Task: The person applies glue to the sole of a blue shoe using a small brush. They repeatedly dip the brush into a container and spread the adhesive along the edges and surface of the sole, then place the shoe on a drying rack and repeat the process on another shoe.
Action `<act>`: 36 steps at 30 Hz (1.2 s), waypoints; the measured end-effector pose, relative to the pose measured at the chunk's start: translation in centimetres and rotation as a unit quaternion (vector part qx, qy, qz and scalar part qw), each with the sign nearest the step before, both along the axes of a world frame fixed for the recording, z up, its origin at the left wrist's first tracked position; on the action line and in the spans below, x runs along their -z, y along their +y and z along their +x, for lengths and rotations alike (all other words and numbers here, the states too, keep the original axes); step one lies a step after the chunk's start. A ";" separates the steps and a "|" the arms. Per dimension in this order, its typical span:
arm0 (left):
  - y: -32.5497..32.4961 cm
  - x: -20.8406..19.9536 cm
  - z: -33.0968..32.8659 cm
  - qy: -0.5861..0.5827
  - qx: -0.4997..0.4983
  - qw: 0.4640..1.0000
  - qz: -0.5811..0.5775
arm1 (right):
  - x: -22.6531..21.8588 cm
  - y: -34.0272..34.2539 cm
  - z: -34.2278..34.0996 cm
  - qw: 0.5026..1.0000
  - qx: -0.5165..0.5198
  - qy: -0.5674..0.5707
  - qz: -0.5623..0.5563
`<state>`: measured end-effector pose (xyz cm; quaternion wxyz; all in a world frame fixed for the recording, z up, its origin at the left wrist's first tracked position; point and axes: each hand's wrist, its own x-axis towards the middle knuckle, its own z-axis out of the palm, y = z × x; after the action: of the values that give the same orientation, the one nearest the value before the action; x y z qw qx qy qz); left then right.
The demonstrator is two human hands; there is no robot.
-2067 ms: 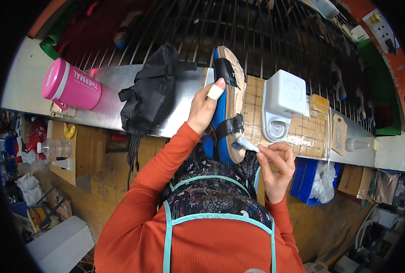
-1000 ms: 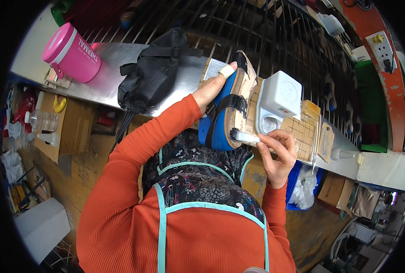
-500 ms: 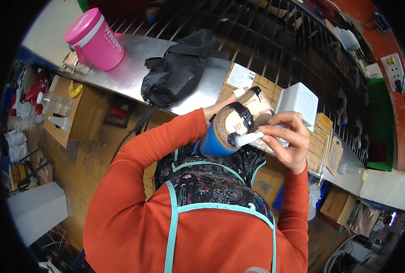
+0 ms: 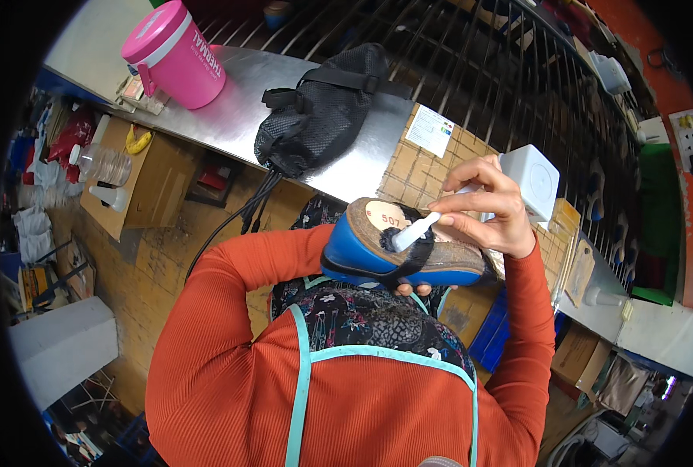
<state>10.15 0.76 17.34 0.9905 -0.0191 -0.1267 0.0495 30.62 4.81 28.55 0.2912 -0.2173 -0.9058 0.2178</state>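
A blue shoe last (image 4: 358,247) lies bottom up and sideways in front of my body. It carries a brown, rough-edged sole piece with a cream patch and black straps folded over its edges. My left hand (image 4: 414,289) is closed round the last from beneath; only its fingertips show below the blue side. Between the fingertips of my right hand (image 4: 486,204) is a white-handled brush (image 4: 415,232). Its dark bristles touch the underside near the heel, at a black strap end.
Beyond the last, a metal bench holds a gridded board (image 4: 397,175), a white square container (image 4: 532,183), a black mesh bag (image 4: 323,109) and a pink thermal jug (image 4: 177,58). A barred rack (image 4: 471,70) runs behind. At left stands a cardboard box (image 4: 156,183).
The last has swung from pointing away to lying sideways, toe toward the right. My left hand has gone from its far side to underneath. The brush stays at the heel end.
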 end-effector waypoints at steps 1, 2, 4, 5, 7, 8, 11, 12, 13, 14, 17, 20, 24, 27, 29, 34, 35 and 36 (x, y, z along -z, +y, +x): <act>0.0 0.4 0.2 -0.036 0.018 0.999 -0.009 | 0.1 0.0 0.1 1.000 -0.003 0.000 0.002; -0.1 0.7 0.4 -0.048 0.026 0.998 -0.013 | 0.1 -0.1 0.3 1.000 -0.002 -0.014 0.006; -0.3 1.0 0.6 -0.056 0.041 0.998 -0.012 | 0.1 -0.3 0.8 0.999 0.001 -0.050 0.011; -0.4 1.1 0.7 -0.058 0.046 0.997 -0.013 | 0.1 -0.4 0.9 0.999 0.000 -0.044 0.011; -0.6 1.0 0.9 -0.060 0.051 0.997 -0.013 | 0.3 -0.5 1.0 0.999 0.000 -0.046 0.006; -0.7 0.9 1.1 -0.059 0.052 0.997 -0.013 | 0.3 -0.5 1.0 0.999 -0.001 -0.043 -0.003; -1.1 0.6 1.5 -0.061 0.056 0.996 -0.010 | 0.2 -0.5 1.1 0.998 -0.012 -0.049 -0.031; -1.1 0.6 1.6 -0.061 0.055 0.997 -0.008 | 0.0 -0.4 1.2 0.997 -0.016 -0.061 -0.040; -1.2 0.6 1.8 -0.061 0.059 0.996 -0.006 | -0.2 -0.3 1.4 0.996 -0.021 -0.069 -0.046; -1.2 0.6 1.9 -0.059 0.058 0.997 -0.005 | -0.5 -0.1 1.6 0.994 -0.035 -0.083 -0.057; -1.2 0.7 2.2 -0.054 0.065 0.996 -0.001 | -1.4 1.2 1.9 0.982 -0.083 -0.115 -0.127; -0.4 0.6 3.1 -0.042 0.042 0.998 0.003 | -2.7 2.3 2.4 0.947 -0.092 -0.070 -0.300; 2.5 -0.6 4.8 0.007 -0.104 0.994 -0.013 | -4.6 -0.6 3.9 0.992 0.101 0.024 -0.073; 5.9 -1.7 5.1 0.097 -0.276 0.956 0.017 | -2.4 -5.1 2.6 0.929 0.335 -0.029 0.153; 7.6 -2.1 4.5 0.206 -0.361 0.895 0.160 | 0.0 -6.6 0.8 0.888 0.393 -0.015 0.237; 10.6 -2.2 3.4 0.149 -0.392 0.881 0.219 | 2.2 -10.5 -0.8 0.895 0.408 0.025 0.180; 10.7 -2.2 3.4 0.125 -0.402 0.882 0.209 | 2.2 -11.0 -0.8 0.908 0.393 0.028 0.145; 10.6 -2.2 3.4 0.143 -0.410 0.877 0.205 | 2.1 -11.2 -0.7 0.916 0.379 0.042 0.120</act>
<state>13.58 11.36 19.53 0.8707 0.2456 0.0120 0.4260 29.90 -6.39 26.45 0.4140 -0.4984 -0.7616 -0.0104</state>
